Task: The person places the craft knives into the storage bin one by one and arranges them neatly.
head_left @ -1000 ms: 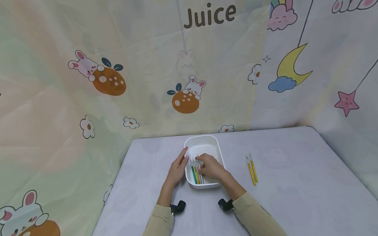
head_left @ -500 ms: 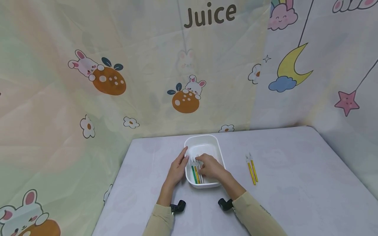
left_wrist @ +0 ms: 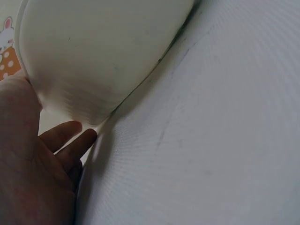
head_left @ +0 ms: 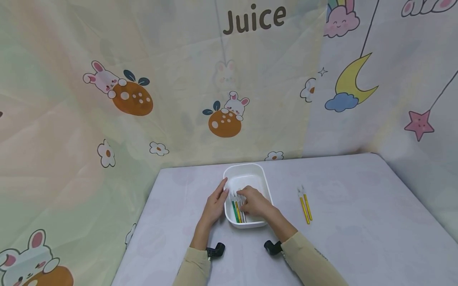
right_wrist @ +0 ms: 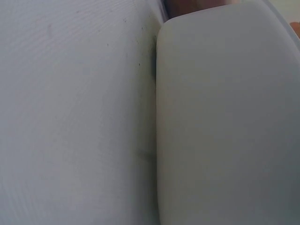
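Observation:
In the head view, a white tray stands upright on the table with several slim pens, green, yellow and silvery, side by side in its near left part. My left hand lies along the tray's left wall, fingers mostly straight; the left wrist view shows the hand against the outside of the tray. Reaching over the right rim, my right hand bends its fingers at the rightmost pens and appears to pinch one, its grip partly hidden. The right wrist view shows only the tray's outer wall clearly.
Two yellow pens with pale tips lie side by side on the table, right of the tray. Black wrist cameras jut inward from both wrists. A patterned cloth hangs behind the table's far edge.

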`<state>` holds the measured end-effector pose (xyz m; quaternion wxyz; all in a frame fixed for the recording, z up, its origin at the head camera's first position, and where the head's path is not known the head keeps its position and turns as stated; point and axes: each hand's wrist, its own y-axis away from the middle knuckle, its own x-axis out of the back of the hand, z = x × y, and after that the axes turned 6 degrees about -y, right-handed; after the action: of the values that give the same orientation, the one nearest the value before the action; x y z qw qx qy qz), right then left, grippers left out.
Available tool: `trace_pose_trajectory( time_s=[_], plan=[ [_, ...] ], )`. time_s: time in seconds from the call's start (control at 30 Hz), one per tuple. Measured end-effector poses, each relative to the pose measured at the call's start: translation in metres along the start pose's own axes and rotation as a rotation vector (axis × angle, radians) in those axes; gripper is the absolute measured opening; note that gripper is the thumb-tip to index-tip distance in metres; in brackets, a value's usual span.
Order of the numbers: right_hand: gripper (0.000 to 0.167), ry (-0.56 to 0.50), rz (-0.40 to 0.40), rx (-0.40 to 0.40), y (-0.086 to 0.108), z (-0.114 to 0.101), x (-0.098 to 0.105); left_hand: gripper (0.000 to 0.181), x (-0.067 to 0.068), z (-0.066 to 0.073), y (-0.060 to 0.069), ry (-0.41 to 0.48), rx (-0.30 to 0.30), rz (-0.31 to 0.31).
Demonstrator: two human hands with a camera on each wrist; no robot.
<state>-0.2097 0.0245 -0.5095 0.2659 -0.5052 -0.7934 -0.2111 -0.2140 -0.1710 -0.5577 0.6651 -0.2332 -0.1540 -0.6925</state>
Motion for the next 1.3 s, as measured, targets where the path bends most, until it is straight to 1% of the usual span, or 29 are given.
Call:
trace_pose_trajectory(
  time_s=[0.37,0.63,0.93,1.13,1.3],
  plan=[
    [0.059,0.004,0.003,-0.001,0.001,-0.0004,0.0004,0.051,-0.0003,0.0,0.0006,0.012,-0.002,0.001],
    [0.059,0.055,0.012,-0.016,0.0002,-0.0012,-0.0013,0.052,-0.001,-0.0013,0.0005,0.009,-0.012,0.002],
    [0.06,0.037,0.003,-0.023,0.0004,-0.0015,-0.0003,0.051,-0.0001,-0.0002,0.0004,0.013,-0.003,-0.003],
    [0.058,0.047,0.022,-0.021,0.0008,-0.0008,-0.0002,0.051,-0.0001,-0.0007,0.0003,0.009,-0.008,-0.004],
    [0.057,0.023,0.061,-0.026,0.0015,0.0,0.0005,0.051,-0.0006,-0.0004,0.0001,0.01,-0.01,-0.002]
  ],
)
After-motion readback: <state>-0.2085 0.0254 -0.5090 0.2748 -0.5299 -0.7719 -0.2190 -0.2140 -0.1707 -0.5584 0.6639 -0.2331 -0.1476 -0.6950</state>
